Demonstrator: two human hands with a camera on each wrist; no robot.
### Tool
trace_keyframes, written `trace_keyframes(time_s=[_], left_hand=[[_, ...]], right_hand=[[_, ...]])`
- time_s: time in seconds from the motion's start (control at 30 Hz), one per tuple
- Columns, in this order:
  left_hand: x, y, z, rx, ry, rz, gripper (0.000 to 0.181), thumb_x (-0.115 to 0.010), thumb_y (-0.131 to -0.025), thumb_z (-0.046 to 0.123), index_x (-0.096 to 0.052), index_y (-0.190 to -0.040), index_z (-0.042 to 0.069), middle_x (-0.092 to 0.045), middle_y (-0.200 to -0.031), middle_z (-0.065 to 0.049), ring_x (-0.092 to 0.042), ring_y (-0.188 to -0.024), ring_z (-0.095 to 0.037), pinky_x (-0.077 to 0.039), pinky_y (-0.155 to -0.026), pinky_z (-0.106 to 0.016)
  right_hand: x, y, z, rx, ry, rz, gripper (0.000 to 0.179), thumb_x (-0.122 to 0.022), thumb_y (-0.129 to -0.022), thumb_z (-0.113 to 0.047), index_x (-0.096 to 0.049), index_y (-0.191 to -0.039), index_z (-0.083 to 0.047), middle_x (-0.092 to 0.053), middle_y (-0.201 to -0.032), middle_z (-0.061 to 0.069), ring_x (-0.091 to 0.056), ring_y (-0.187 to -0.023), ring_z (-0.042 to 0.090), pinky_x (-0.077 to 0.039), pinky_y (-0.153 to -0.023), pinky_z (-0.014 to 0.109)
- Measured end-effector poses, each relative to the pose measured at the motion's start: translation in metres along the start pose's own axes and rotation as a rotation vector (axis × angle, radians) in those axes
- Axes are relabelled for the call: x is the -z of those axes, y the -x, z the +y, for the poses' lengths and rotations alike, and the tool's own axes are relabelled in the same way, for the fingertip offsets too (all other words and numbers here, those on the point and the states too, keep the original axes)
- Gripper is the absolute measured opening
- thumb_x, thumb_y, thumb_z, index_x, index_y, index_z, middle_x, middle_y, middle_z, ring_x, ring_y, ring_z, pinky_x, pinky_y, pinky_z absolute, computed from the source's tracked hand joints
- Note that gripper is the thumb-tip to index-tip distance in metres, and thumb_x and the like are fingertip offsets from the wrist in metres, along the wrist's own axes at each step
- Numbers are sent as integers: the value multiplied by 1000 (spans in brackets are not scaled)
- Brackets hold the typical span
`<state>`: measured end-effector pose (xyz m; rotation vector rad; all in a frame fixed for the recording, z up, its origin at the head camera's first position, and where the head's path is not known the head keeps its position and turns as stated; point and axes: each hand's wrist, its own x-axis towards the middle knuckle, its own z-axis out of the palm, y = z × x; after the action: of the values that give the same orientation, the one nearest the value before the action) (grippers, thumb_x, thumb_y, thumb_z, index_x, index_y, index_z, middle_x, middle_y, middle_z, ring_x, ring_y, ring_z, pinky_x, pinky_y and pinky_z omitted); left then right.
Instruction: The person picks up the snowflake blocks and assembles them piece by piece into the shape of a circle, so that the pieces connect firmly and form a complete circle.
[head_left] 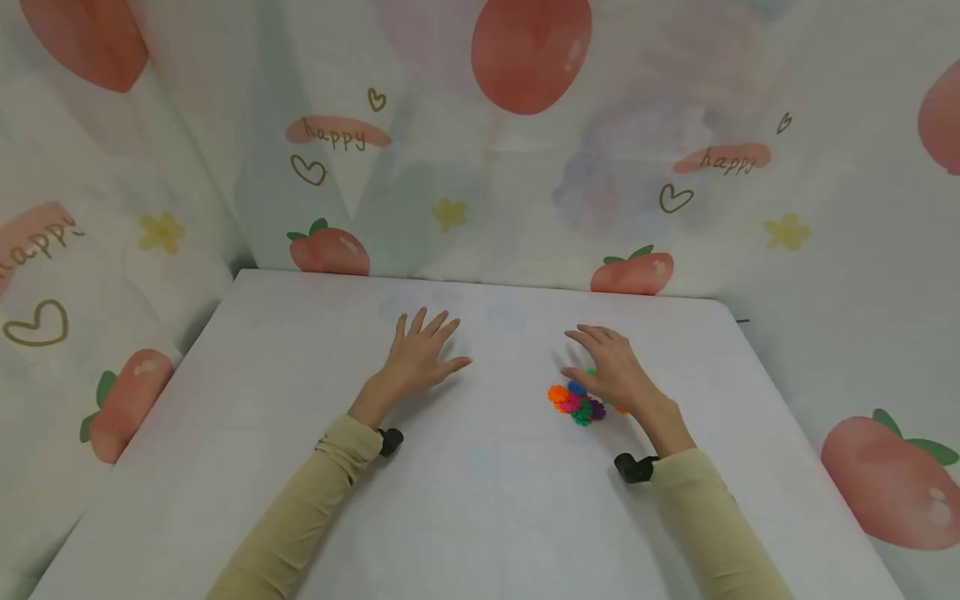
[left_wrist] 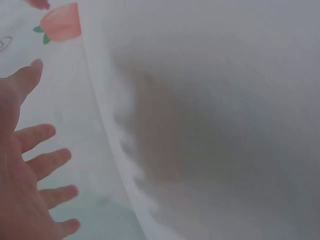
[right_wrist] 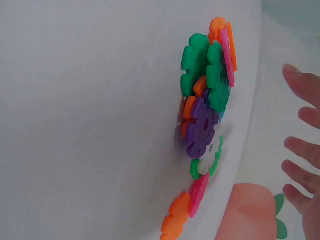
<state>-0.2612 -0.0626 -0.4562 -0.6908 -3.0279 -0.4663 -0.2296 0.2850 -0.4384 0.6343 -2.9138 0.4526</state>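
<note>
A small heap of colourful plastic snowflake discs (head_left: 573,403) lies on the white table, right of the middle. Orange, pink, blue, green and purple discs overlap one another. My right hand (head_left: 617,371) hovers over the heap with fingers spread, hiding part of it, and holds nothing. In the right wrist view a purple disc (right_wrist: 201,127) and a green disc (right_wrist: 218,77) lean in the heap, apart from the fingertips (right_wrist: 295,145). To the left, my left hand (head_left: 420,354) is spread above the bare tabletop with nothing in it.
The white table (head_left: 465,500) reaches back to a fabric wall (head_left: 495,192) printed with peaches, hearts and flowers. More of this fabric hangs at the left and right sides. A black wrist camera (head_left: 636,468) sits at the right sleeve, another (head_left: 390,442) at the left.
</note>
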Motion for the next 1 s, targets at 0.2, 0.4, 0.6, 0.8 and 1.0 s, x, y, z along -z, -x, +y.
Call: trace_keyframes(time_s=[0.2,0.4,0.6,0.8,1.0], left_hand=[[-12,-13,30,-74,108,-47,69,-59,-101,54,-45,-156,15,-43,-162,-10,-36,-147,-39,-20,-120,-67],[-23,-26,62,-116,130,-82,62,-64,-100,49,-55,-148,10,-55,-149,-11,-47,-133,-38,-36,-110,-58],[-36,-39,90,-209,162,-129,43,-70,-99,32,-69,-131,3,-65,-129,-12,-56,-115,-32,-47,-97,-45],[-46,-48,112,-305,272,-162,30,-74,-96,15,-74,-120,-3,-71,-112,-15,-62,-100,-27,-51,-92,-32],[-53,-54,129,-354,246,-209,36,-78,-93,18,-74,-124,1,-68,-108,-9,-59,-93,-20,-47,-80,-20]], right_hand=[[2,12,11,-64,-130,-53,50,-77,-93,-21,-63,-135,1,-60,-141,23,-47,-132,47,-35,-113,66],[0,20,17,-80,-175,-101,34,-75,-93,-13,-69,-124,1,-65,-128,23,-60,-115,43,-49,-101,61],[-1,18,16,-106,-190,-185,29,-75,-93,-13,-72,-119,1,-68,-115,17,-63,-101,34,-55,-92,53],[-3,16,11,-141,-177,-247,32,-76,-94,-16,-72,-120,2,-66,-113,17,-61,-103,32,-54,-97,52],[-2,16,10,-135,-174,-232,24,-76,-91,-9,-73,-112,2,-65,-105,16,-60,-97,30,-54,-95,53]])
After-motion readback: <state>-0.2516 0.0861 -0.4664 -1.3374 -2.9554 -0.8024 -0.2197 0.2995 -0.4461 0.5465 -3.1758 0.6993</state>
